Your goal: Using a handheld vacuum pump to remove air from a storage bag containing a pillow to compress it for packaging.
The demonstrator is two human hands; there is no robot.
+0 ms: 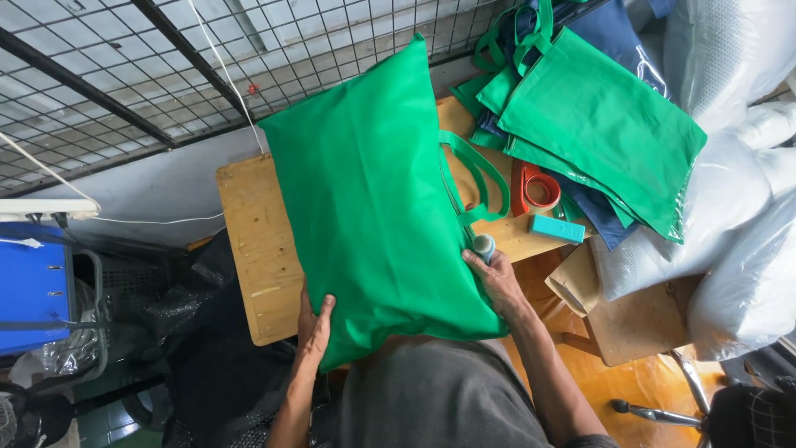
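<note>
Your left hand (313, 328) gripping stuffed green bag (373, 191) at near corner; right hand (495, 278) clenching its side edge. Smooth non-woven fabric, pillow-shaped, lying across wooden desk (249, 241).

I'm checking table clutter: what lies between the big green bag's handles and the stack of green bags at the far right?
In the head view, a red tape dispenser and a small teal block lie on the wooden table between the big green bag and the stack of green bags.

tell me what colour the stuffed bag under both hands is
Bright green, handles too; the bag shows best in the head view, the only one.
</note>
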